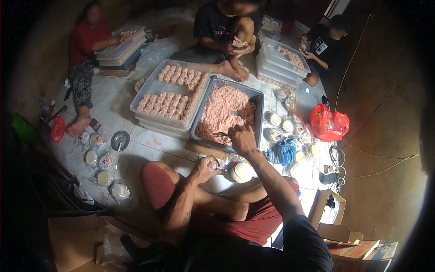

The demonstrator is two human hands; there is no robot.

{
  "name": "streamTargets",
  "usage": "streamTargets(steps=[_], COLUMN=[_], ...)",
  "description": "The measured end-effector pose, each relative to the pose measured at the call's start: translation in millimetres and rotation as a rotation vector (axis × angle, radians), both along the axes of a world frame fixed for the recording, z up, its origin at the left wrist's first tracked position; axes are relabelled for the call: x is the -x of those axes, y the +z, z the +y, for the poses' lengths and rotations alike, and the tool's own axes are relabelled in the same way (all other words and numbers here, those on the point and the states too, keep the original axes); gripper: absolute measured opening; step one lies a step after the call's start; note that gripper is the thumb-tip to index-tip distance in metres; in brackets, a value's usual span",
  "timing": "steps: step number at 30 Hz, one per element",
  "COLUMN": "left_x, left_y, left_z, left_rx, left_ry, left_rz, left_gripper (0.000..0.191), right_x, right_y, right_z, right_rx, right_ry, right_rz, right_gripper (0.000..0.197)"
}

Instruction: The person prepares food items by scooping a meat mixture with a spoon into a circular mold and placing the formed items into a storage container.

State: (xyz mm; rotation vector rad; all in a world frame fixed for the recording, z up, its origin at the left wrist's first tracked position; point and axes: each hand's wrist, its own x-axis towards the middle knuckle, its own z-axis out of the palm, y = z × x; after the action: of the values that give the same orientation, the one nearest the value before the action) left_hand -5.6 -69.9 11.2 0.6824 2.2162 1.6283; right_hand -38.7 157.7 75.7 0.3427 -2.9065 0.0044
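My right hand [242, 140] grips a metal fork [220, 134], its tines over the near left part of the pink minced filling [226, 108]. The filling lies in a grey plastic tub [261, 102] right in front of me, with a hollow scooped at its right side. Cupped above my lap, my left hand [203, 170] holds a small lump of filling [213, 164]; whether a wrapper lies under it is hard to tell. Beside that hand is a stack of round pale wrappers [241, 172]. Left of the tub stands a clear plastic box [151, 88] with rows of filled dumplings [163, 104].
Packs of wrappers [105, 159] lie on the tiled floor at left, near a small dark bowl [120, 140]. At right are more packs, a blue cloth [283, 151], a red plastic bag [328, 122] and cables [336, 156]. Three people sit opposite with stacked boxes [282, 61].
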Motion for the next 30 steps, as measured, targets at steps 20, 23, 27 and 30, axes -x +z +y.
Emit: streamTargets(steps=[20, 23, 27, 30], left_x=[-4.1, -3.1, 0.5, -7.7], left_y=[23.4, 19.7, 14.5, 55.3], left_z=[4.7, 11.7, 11.4, -8.8], left_rx=[-0.156, -0.255, -0.063, -0.320], left_ry=[0.046, 0.039, 0.068, 0.016], left_rz=[0.049, 0.084, 0.163, -0.096], left_gripper=[0.043, 0.037, 0.037, 0.043], right_x=[-85.2, -111.4, -128.8, -143.8], right_y=[102.3, 86.7, 49.3, 110.9], right_z=[25.5, -6.1, 2.1, -7.8], right_rx=[0.677, 0.901, 0.714, 0.748], right_ry=[-0.063, -0.044, 0.186, -0.154], right_rz=[-0.346, -0.373, -0.238, -0.424], right_gripper=[0.016, 0.016, 0.015, 0.014])
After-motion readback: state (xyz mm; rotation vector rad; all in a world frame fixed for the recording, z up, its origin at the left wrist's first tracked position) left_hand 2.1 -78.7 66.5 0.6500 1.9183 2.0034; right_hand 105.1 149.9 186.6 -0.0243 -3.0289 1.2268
